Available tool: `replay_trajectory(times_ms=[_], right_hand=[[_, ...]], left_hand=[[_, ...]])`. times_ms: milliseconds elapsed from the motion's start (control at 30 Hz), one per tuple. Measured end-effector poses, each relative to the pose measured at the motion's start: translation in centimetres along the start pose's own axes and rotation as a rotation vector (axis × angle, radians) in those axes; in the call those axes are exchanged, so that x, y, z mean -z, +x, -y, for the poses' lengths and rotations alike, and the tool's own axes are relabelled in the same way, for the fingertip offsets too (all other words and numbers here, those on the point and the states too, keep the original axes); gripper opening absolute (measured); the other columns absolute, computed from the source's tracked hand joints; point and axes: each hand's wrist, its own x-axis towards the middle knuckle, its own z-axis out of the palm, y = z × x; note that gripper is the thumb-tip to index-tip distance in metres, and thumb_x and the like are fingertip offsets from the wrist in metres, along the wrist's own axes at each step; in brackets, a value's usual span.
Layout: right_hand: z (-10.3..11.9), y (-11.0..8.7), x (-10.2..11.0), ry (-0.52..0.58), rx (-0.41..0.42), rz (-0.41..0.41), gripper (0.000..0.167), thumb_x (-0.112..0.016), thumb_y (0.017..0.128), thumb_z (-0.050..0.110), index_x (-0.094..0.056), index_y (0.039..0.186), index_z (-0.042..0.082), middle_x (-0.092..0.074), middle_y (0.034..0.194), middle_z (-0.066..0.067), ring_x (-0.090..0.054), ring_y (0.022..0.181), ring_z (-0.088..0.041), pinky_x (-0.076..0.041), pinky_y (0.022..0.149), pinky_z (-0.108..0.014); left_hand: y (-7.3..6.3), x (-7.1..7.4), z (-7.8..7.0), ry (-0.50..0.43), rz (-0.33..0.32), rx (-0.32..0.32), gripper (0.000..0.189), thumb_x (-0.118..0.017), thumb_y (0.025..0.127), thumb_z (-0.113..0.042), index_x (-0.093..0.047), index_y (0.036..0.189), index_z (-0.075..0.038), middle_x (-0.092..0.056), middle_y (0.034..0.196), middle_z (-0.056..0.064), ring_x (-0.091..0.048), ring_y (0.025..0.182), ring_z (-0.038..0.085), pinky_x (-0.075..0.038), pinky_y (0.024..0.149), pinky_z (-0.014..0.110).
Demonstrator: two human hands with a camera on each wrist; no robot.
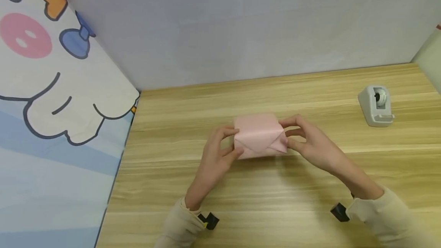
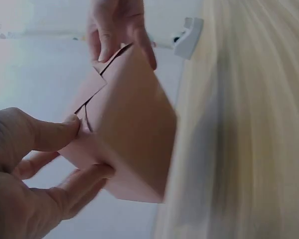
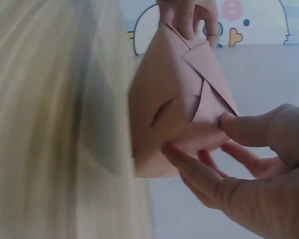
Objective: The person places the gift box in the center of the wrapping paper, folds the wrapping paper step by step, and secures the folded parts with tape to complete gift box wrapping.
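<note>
A box wrapped in pink paper [image 1: 259,131] is between both hands above the wooden table, its folded end flaps facing the person. My left hand [image 1: 216,152] grips its left end, thumb near the lower front corner and fingers along the side. On the right end, my right hand [image 1: 311,144] holds it with thumb at the flap and fingers at the far corner. In the left wrist view the pink box [image 2: 134,124] shows crossed flaps with dark gaps at the folds. A curved crease marks the box's side [image 3: 157,119] in the right wrist view.
A grey tape dispenser [image 1: 377,106] stands on the wooden table [image 1: 165,186] at the back right. A pale wall [image 1: 258,30] rises behind the table, and a cartoon-printed panel [image 1: 62,186] borders its left side.
</note>
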Motion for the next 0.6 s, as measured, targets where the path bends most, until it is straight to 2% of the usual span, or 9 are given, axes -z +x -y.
replay_trajectory(times_ms=[100,200,333,500,600], right_hand=[[-0.9,0.1,-1.0,0.04,0.077,-0.058,0.035,-0.064,0.099,-0.003,-0.051,0.132,0.001,-0.052,0.149,-0.018,-0.057,0.135,-0.043,-0.058,0.097,-0.028],[-1.7,0.1,-2.1,0.1,0.089,-0.087,0.039,-0.064,0.093,-0.017,-0.049,0.127,-0.006,-0.051,0.146,-0.023,-0.054,0.136,-0.046,-0.055,0.101,-0.022],[-2.6,-0.1,-3.4,0.117,0.054,-0.108,0.04,-0.065,0.089,-0.021,-0.047,0.123,-0.01,-0.048,0.144,-0.027,-0.052,0.137,-0.048,-0.053,0.105,-0.03],[-3.6,-0.3,-4.6,0.122,0.045,-0.122,0.04,-0.065,0.087,-0.024,-0.047,0.12,-0.012,-0.049,0.142,-0.029,-0.054,0.134,-0.049,-0.053,0.105,-0.037],[-4.1,-0.5,-5.0,0.12,0.036,-0.12,0.04,-0.065,0.086,-0.025,-0.047,0.119,-0.012,-0.049,0.142,-0.029,-0.054,0.133,-0.049,-0.053,0.105,-0.038]], left_hand=[[0.2,-0.4,0.7,0.033,-0.035,-0.058,0.04,-0.079,0.083,0.011,-0.061,0.118,0.003,-0.047,0.14,0.02,-0.051,0.139,0.039,-0.057,0.1,0.036],[0.3,-0.8,1.4,0.056,-0.047,-0.089,0.041,-0.08,0.076,0.019,-0.06,0.109,0.006,-0.045,0.135,0.023,-0.051,0.138,0.042,-0.056,0.101,0.036],[0.3,-1.3,2.3,0.126,-0.045,-0.099,0.043,-0.079,0.071,0.026,-0.061,0.103,0.005,-0.045,0.131,0.023,-0.049,0.139,0.043,-0.055,0.103,0.039],[0.1,-1.7,3.1,0.299,-0.046,-0.127,0.043,-0.084,0.069,0.02,-0.062,0.099,-0.001,-0.048,0.125,0.019,-0.054,0.128,0.038,-0.058,0.101,0.04],[-0.1,-2.1,3.6,0.353,-0.035,-0.131,0.043,-0.087,0.069,0.016,-0.06,0.096,-0.003,-0.047,0.121,0.017,-0.056,0.122,0.036,-0.06,0.095,0.04]])
